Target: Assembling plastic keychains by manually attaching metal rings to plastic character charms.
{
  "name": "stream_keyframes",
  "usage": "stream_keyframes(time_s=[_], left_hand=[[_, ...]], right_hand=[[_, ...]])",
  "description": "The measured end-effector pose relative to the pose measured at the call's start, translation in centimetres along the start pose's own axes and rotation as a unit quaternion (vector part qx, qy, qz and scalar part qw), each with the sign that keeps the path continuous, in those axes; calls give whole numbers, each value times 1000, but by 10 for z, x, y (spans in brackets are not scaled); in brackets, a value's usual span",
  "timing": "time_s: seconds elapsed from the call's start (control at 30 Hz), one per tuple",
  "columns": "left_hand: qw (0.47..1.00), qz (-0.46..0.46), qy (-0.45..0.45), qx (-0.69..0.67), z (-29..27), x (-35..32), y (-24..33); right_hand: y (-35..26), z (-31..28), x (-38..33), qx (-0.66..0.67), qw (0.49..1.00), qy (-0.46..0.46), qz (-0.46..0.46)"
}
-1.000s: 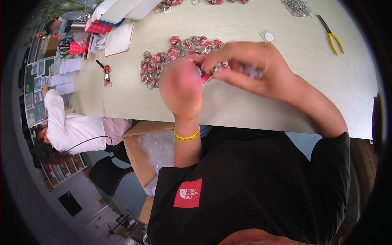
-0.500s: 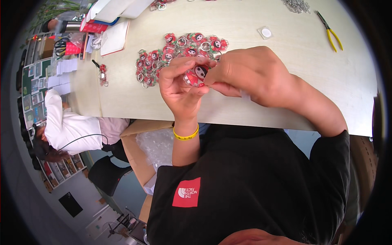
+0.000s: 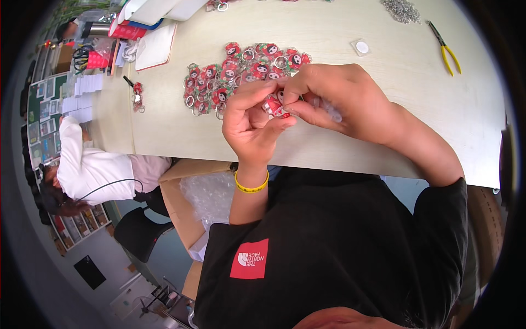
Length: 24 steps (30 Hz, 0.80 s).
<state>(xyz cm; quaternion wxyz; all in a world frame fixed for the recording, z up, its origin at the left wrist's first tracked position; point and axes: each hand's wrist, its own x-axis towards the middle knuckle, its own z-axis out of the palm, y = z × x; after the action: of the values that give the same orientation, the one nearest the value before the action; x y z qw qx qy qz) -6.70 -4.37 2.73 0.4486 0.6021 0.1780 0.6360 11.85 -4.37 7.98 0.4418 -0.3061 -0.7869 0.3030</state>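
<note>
Over the near part of the table, my left hand (image 3: 246, 123) holds a small red character charm (image 3: 272, 105) between its thumb and curled fingers. The charm is clear-edged and tilted, with its face partly covered. My right hand (image 3: 356, 101) pinches at the charm's right edge with thumb and forefinger; what exactly lies between those fingertips is hidden. A crumpled bit of clear plastic film (image 3: 333, 113) sticks out from under the right hand's curled fingers. Just beyond both hands lies a pile of similar red charm keychains (image 3: 262, 69) with metal rings.
Yellow-handled pliers (image 3: 451, 59) and a heap of silver chain parts (image 3: 402, 10) lie at the far right, near a small square case (image 3: 360, 46). A notebook (image 3: 157, 48) and a separate charm (image 3: 137, 98) lie left. Below stands a cardboard box (image 3: 181, 211); a person (image 3: 101, 164) sits left.
The charm has tilted in my left hand, so its face is more covered. Both hands have shifted slightly right, and more clear film shows under my right fingers.
</note>
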Motion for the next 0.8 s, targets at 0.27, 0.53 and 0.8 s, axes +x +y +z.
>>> stream_keyframes(time_s=[0.27,0.53,0.8], left_hand=[[994,-13,103,18,-17,8,13],[898,-31,205,388,-234,57,30],[653,-74,74,750,-340,64,16]], right_hand=[[79,-56,15,209,891,260,309],[47,-34,24,313,879,132,334],[64,-39,14,452,818,73,348]])
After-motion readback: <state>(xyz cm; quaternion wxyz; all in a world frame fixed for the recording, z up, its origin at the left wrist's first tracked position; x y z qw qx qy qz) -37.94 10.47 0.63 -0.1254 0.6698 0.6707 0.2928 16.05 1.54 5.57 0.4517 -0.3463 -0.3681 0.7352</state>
